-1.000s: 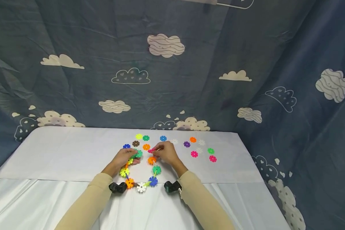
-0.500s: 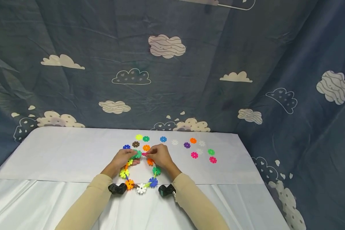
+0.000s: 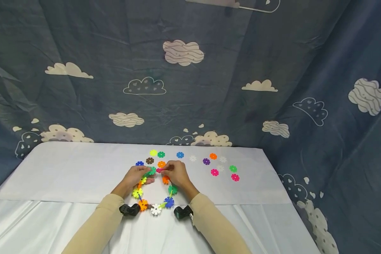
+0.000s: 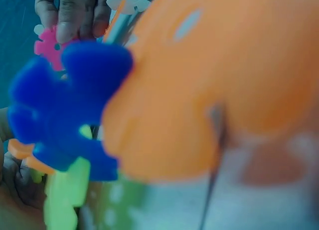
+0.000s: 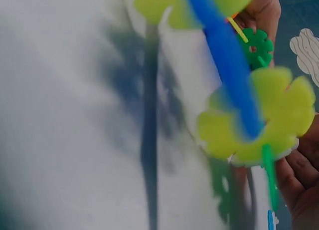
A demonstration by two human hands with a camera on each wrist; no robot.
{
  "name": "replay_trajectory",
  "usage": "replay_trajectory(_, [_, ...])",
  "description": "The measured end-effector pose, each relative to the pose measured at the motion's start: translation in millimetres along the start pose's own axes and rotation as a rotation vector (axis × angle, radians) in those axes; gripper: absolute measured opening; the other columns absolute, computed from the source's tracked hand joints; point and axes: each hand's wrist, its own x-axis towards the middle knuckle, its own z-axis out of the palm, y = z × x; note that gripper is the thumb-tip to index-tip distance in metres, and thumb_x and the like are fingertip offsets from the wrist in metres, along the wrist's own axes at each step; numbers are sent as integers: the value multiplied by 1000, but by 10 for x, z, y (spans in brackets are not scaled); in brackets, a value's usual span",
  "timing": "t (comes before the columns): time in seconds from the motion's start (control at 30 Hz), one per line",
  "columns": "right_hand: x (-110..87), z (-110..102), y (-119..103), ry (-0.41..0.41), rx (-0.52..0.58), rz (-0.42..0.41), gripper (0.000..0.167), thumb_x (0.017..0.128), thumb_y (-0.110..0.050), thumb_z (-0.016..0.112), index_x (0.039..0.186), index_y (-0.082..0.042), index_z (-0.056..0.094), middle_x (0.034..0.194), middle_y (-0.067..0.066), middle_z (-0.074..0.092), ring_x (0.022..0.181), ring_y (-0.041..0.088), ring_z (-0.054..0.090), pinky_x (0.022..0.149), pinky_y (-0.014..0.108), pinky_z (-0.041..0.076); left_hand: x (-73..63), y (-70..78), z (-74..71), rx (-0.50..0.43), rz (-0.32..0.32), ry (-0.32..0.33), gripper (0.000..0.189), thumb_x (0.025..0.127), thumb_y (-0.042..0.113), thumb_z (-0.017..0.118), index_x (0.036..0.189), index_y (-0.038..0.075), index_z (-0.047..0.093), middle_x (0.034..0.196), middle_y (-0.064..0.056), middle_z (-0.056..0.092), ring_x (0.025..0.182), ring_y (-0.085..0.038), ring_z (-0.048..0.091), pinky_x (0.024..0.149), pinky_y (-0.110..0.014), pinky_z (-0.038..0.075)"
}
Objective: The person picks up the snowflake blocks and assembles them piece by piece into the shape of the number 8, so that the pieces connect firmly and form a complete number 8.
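A chain of colourful notched plastic flower discs curves between the hands, with a white disc (image 3: 156,210) lowest in the head view. My left hand (image 3: 134,177) grips the chain at its upper left end, by a green disc (image 3: 152,170). Thumb and fingers of my right hand (image 3: 177,173) pinch a pink disc (image 3: 159,170) close to that green one; whether the two touch is hard to tell. Just below the right hand hangs an orange disc (image 3: 165,180). Blurred blue (image 4: 40,115) and orange (image 4: 169,120) discs cover much of the left wrist view. Yellow-green discs (image 5: 279,115) fill the right wrist view's side.
Loose discs lie on the white-covered table (image 3: 82,173) beyond the hands, among them brown (image 3: 150,161), light blue (image 3: 180,155) and purple (image 3: 206,161) ones. More pink discs (image 3: 235,177) lie to the right. A dark cloud-patterned curtain (image 3: 209,98) hangs behind.
My right hand has moved left with the pink disc, bringing it close to the green disc at my left hand. My left hand has stayed nearly in place.
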Motion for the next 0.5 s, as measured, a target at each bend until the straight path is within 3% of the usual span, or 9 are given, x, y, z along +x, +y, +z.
replay_trajectory(0.17, [0,8,-14,24,44,14,8,82,-3,75,77,-3,69,76,5,70,62,8,59,59,19,51,5,6,5,-14,17,0,34,102,20,51,120,-9,52,103,-20,70,76,-20,72,72,-29,57])
replay_trajectory(0.5, [-15,16,-27,26,0,41,7,81,-4,76,76,-4,71,74,2,68,61,8,56,59,19,50,-10,11,8,-7,1,9,38,102,21,51,124,-9,51,105,-19,70,76,-20,71,72,-28,57])
